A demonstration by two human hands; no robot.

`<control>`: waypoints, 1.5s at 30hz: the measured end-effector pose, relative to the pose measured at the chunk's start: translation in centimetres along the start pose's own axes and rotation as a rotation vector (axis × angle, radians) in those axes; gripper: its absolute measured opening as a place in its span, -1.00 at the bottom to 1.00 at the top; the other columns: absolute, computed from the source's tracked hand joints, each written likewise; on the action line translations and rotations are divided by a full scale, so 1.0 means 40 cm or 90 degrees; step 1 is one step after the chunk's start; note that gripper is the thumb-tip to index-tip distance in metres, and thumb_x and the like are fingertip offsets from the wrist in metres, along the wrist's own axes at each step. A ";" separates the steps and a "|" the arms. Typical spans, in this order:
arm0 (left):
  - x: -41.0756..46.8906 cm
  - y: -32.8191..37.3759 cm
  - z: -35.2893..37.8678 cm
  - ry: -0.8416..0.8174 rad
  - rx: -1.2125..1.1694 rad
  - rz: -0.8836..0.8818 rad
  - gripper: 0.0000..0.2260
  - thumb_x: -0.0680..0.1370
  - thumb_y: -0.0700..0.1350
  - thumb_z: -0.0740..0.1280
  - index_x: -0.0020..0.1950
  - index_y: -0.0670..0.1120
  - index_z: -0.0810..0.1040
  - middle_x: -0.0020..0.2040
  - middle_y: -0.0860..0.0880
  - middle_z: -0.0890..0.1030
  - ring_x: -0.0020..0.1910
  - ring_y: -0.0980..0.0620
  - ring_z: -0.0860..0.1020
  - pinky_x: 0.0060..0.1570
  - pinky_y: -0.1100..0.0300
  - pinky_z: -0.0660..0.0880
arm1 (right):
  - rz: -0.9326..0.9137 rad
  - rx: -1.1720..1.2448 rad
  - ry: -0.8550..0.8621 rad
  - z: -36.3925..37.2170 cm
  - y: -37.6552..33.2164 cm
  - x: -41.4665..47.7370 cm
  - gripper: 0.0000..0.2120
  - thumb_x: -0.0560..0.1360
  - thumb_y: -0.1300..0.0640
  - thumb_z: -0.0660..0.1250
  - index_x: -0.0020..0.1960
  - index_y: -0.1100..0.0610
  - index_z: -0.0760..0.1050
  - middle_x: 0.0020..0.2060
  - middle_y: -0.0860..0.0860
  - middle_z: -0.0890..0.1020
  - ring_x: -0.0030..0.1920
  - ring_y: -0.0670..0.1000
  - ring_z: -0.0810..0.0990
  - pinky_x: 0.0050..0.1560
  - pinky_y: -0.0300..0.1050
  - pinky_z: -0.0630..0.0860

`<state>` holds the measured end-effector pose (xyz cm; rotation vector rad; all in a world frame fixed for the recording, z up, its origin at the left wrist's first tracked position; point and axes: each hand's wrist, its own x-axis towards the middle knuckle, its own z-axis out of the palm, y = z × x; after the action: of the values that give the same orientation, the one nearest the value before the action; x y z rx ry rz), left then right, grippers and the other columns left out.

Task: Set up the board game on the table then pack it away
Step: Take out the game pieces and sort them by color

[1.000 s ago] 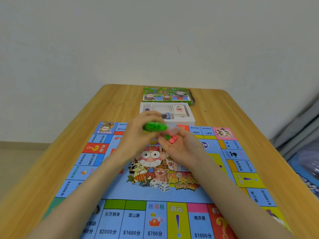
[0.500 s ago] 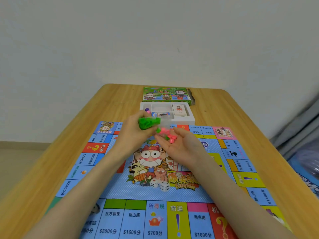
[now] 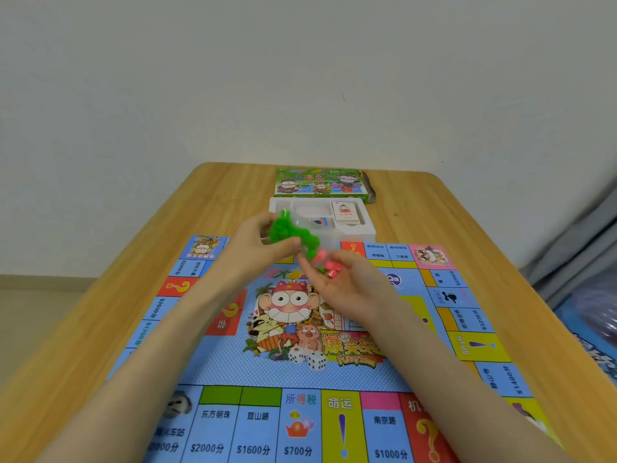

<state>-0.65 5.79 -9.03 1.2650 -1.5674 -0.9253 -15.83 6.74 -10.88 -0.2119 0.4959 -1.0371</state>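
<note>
wood-grain table (image 3: 434, 208) – glossy printed board (image 3: 233, 365) – clear plastic bag (image 3: 302, 228)

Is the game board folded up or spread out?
Spread out: the board lies flat on the table, with its border squares and centre picture showing.

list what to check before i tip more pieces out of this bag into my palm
1. Left hand grips bag of green pieces: ok.
2. Right hand cupped, palm up, under the bag's lower end: ok.
3. Red pieces rest in that palm: ok.
4. Board lies flat under both hands: ok.
5. Number of pieces left in the bag: cannot tell.
</note>
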 end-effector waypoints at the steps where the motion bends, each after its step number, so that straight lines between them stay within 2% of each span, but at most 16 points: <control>1: -0.001 0.002 -0.004 -0.014 -0.014 -0.002 -0.86 0.50 -0.27 0.38 0.01 -0.08 0.55 -0.11 0.06 0.64 -0.24 0.30 0.61 -0.13 0.40 0.53 | -0.003 -0.006 0.003 -0.001 0.000 0.002 -0.70 0.32 0.50 0.21 -0.01 0.24 0.37 0.10 0.32 0.59 0.05 0.23 0.63 0.03 0.09 0.60; 3: 0.000 0.003 -0.010 -0.023 -0.033 -0.004 -0.84 0.49 -0.30 0.38 0.04 -0.13 0.57 -0.13 0.02 0.66 -0.25 0.20 0.65 -0.18 0.34 0.58 | -0.011 -0.015 0.021 -0.001 0.001 0.003 -0.65 0.42 0.42 0.20 0.20 0.29 0.42 0.04 0.29 0.59 0.04 0.22 0.61 0.03 0.10 0.58; 5: 0.001 0.004 -0.013 -0.006 -0.026 -0.010 -0.79 0.46 -0.25 0.42 0.08 -0.15 0.59 -0.14 -0.01 0.68 -0.25 0.10 0.68 -0.19 0.30 0.60 | -0.015 -0.017 0.035 -0.005 -0.001 0.006 -0.59 0.59 0.24 0.14 0.42 0.32 0.28 -0.05 0.27 0.60 0.01 0.20 0.60 0.00 0.10 0.57; 7: 0.001 0.008 -0.014 0.024 -0.026 -0.015 -0.81 0.44 -0.18 0.43 0.05 -0.10 0.60 -0.16 -0.02 0.69 -0.25 0.04 0.68 -0.17 0.26 0.62 | -0.008 -0.010 0.042 -0.005 -0.006 0.005 -0.57 0.63 0.12 0.08 0.42 0.33 0.29 -0.02 0.27 0.61 0.05 0.19 0.57 -0.04 0.12 0.60; 11: 0.004 0.018 -0.028 0.035 -0.058 -0.010 -0.89 0.53 -0.22 0.35 0.02 -0.15 0.63 -0.20 -0.01 0.67 -0.29 0.14 0.67 -0.23 0.40 0.56 | -0.001 -0.003 0.045 -0.006 -0.009 0.005 -0.55 0.65 0.06 0.05 0.45 0.29 0.23 -0.06 0.30 0.62 0.03 0.22 0.57 -0.13 0.15 0.61; 13: 0.009 0.016 -0.036 0.038 -0.030 -0.012 -0.89 0.54 -0.27 0.34 0.02 -0.22 0.63 -0.23 -0.04 0.67 -0.32 0.14 0.66 -0.24 0.38 0.57 | 0.004 -0.013 0.051 -0.007 -0.009 0.003 -0.56 0.65 0.07 0.04 0.41 0.32 0.30 -0.07 0.30 0.62 0.01 0.22 0.56 -0.03 0.16 0.57; 16: 0.008 0.018 -0.034 0.057 0.037 0.012 -0.93 0.53 -0.26 0.36 -0.09 -0.23 0.64 -0.32 -0.05 0.67 -0.36 0.07 0.65 -0.25 0.24 0.62 | 0.008 -0.025 0.063 -0.007 -0.009 0.000 -0.61 0.65 0.08 0.04 0.22 0.35 0.45 -0.09 0.30 0.63 0.02 0.21 0.56 0.06 0.12 0.48; 20: 0.001 0.036 -0.018 0.097 0.100 0.087 -0.86 0.55 -0.27 0.30 -0.18 -0.15 0.59 -0.34 -0.11 0.63 -0.41 -0.02 0.60 -0.35 0.11 0.57 | 0.005 -0.024 0.067 -0.008 -0.008 0.001 -0.59 0.65 0.07 0.02 0.22 0.38 0.43 0.02 0.29 0.60 0.09 0.21 0.54 0.03 0.14 0.47; 23: 0.006 0.049 -0.017 0.079 0.070 0.069 -0.88 0.58 -0.19 0.28 -0.15 -0.15 0.51 -0.23 -0.18 0.60 -0.44 -0.04 0.54 -0.36 -0.01 0.52 | 0.012 -0.022 0.060 -0.004 -0.009 -0.005 -0.57 0.65 0.07 0.00 0.20 0.41 0.42 0.04 0.30 0.57 0.11 0.19 0.52 0.04 0.15 0.46; 26: 0.012 0.050 -0.011 0.018 0.110 0.046 -0.79 0.53 -0.07 0.38 -0.08 -0.23 0.58 -0.41 -0.03 0.54 -0.50 0.06 0.49 -0.38 0.16 0.48 | 0.014 -0.024 0.060 0.001 -0.008 -0.010 -0.59 0.65 0.09 0.02 0.16 0.42 0.44 0.03 0.31 0.57 0.08 0.20 0.54 0.07 0.13 0.47; 29: 0.014 0.040 -0.002 0.044 0.117 0.065 -0.80 0.53 -0.12 0.38 -0.14 -0.25 0.66 -0.61 0.08 0.43 -0.61 0.15 0.41 -0.48 0.33 0.37 | 0.016 -0.014 0.067 0.004 -0.005 -0.013 -0.61 0.65 0.10 0.04 0.13 0.41 0.46 0.05 0.30 0.57 0.07 0.20 0.54 0.06 0.13 0.48; 32: 0.015 0.040 0.011 0.094 0.070 0.061 -0.80 0.54 -0.12 0.37 -0.15 -0.24 0.66 -0.59 0.07 0.44 -0.63 0.13 0.38 -0.49 0.35 0.35 | 0.019 -0.010 0.060 0.006 -0.003 -0.015 -0.63 0.64 0.11 0.07 0.12 0.39 0.49 0.02 0.28 0.60 0.05 0.19 0.57 0.02 0.10 0.58; 36: 0.006 0.052 0.023 0.046 0.041 0.034 -0.92 0.50 -0.07 0.41 -0.14 -0.06 0.65 -0.52 0.14 0.54 -0.60 0.14 0.39 -0.49 0.34 0.38 | 0.018 -0.011 0.058 0.005 -0.001 -0.010 -0.64 0.64 0.11 0.08 0.14 0.37 0.49 -0.09 0.26 0.65 0.01 0.17 0.58 -0.12 0.11 0.59; 38: 0.004 0.049 0.021 0.049 0.019 0.030 -0.90 0.52 -0.12 0.40 -0.19 0.01 0.64 -0.51 0.04 0.55 -0.60 0.13 0.40 -0.43 0.32 0.41 | 0.013 -0.004 0.058 0.004 0.000 -0.008 -0.65 0.64 0.12 0.08 0.16 0.35 0.49 -0.10 0.25 0.65 -0.01 0.15 0.59 -0.13 0.11 0.60; 41: 0.009 0.050 0.013 0.096 -0.018 0.051 -0.85 0.54 -0.14 0.37 -0.21 0.00 0.65 -0.36 -0.29 0.59 -0.60 0.08 0.40 -0.37 0.23 0.41 | 0.013 0.017 0.051 0.003 -0.001 -0.007 -0.67 0.63 0.13 0.10 0.13 0.34 0.51 -0.09 0.24 0.63 -0.05 0.10 0.56 -0.20 0.08 0.64; 45: 0.007 0.065 0.013 0.107 -0.017 0.066 -0.84 0.55 -0.16 0.35 -0.21 -0.08 0.66 -0.29 -0.32 0.62 -0.62 0.06 0.39 -0.44 0.26 0.41 | 0.022 0.021 0.057 0.005 0.000 -0.008 -0.68 0.63 0.13 0.11 0.09 0.35 0.51 -0.13 0.27 0.65 -0.07 0.16 0.59 -0.25 0.02 0.65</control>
<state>-1.98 6.03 -6.73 1.1999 -1.4693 -0.7520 -15.86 6.99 -10.63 -0.1281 0.5613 -1.0230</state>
